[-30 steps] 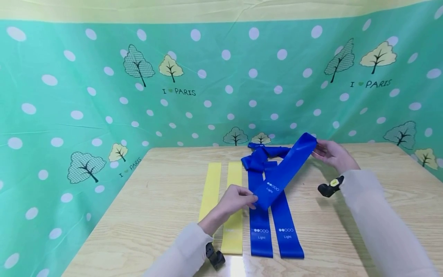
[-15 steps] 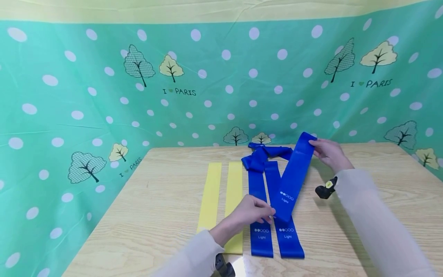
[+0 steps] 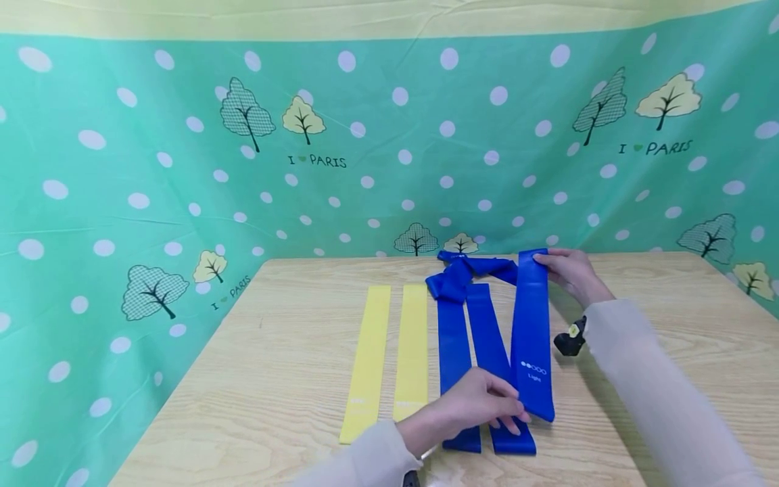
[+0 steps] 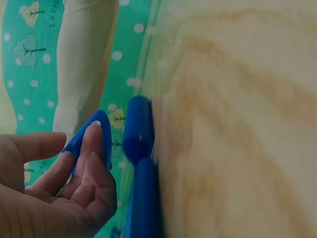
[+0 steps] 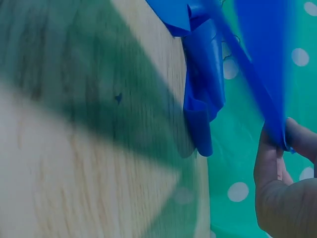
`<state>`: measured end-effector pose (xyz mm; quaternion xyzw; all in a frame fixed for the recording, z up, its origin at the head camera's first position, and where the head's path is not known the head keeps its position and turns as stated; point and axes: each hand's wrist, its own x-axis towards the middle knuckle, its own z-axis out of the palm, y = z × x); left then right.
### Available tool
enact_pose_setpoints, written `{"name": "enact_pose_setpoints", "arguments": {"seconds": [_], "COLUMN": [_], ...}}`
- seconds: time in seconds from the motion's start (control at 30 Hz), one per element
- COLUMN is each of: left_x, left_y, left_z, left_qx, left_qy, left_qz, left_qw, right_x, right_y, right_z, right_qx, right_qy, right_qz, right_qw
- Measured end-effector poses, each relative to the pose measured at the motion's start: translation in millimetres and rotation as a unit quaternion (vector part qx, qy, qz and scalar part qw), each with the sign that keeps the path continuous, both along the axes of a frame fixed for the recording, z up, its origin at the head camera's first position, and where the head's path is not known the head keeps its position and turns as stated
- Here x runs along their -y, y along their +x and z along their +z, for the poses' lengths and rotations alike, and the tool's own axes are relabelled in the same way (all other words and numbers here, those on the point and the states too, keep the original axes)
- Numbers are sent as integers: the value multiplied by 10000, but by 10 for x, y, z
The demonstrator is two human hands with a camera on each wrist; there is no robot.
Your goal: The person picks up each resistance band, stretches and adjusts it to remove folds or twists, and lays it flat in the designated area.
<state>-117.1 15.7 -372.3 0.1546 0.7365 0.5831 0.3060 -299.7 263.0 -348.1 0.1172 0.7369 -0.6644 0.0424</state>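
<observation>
A blue resistance band [image 3: 532, 325] marked "Light" is stretched lengthwise between both hands, above the table. My left hand [image 3: 481, 406] pinches its near end; in the left wrist view the left hand [image 4: 69, 183] has fingers inside the band's loop. At the far end, my right hand [image 3: 572, 270] pinches the band between thumb and fingers, as the right wrist view shows of the right hand [image 5: 290, 183]. Just left of it two more blue bands [image 3: 453, 345] lie flat side by side, partly hidden by my left hand. Two yellow bands [image 3: 367, 358] lie further left.
Behind the flat bands, a crumpled heap of blue bands [image 3: 453, 281] lies near the back edge of the wooden table [image 3: 274, 352]. A green dotted cloth [image 3: 365, 135] hangs behind the table and along its left side.
The held band has swung from a slant to nearly straight front to back. My left hand has moved right and nearer, carrying its near end; the right hand has shifted slightly left.
</observation>
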Motion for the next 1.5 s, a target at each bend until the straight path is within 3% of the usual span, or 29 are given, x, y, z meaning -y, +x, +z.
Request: {"name": "enact_pose_setpoints", "arguments": {"seconds": [0.23,0.53,0.77,0.87,1.03,1.23,1.33,1.5], "left_x": [-99,-180,-173,-193,-258,-322,-316,-252], "left_y": [101,182,148,143,190,235,240,244], "left_z": [-39,-66,-128,-155,-117,-65,-54,-22], "left_qx": [456,1103,1922,2138,2503,2939,2995,2544], "left_qy": [-28,-44,-173,11,288,354,295,92], "left_qz": [-210,6,89,71,11,-274,-303,-159], "left_qw": [9987,9939,9812,9769,9677,9548,9532,9669], "right_x": [22,68,95,103,114,136,145,178], "right_y": [-34,-40,-33,-30,-36,-44,-58,-62], "right_z": [-79,-167,-248,-273,-253,-241,-240,-198], "right_qx": [99,213,206,209,261,210,200,119], "right_qy": [529,1185,1435,1543,1650,1973,2075,2363], "right_qz": [136,822,1182,1265,1439,2011,2106,1937], "right_qw": [9985,9893,9823,9797,9754,9593,9551,9521]}}
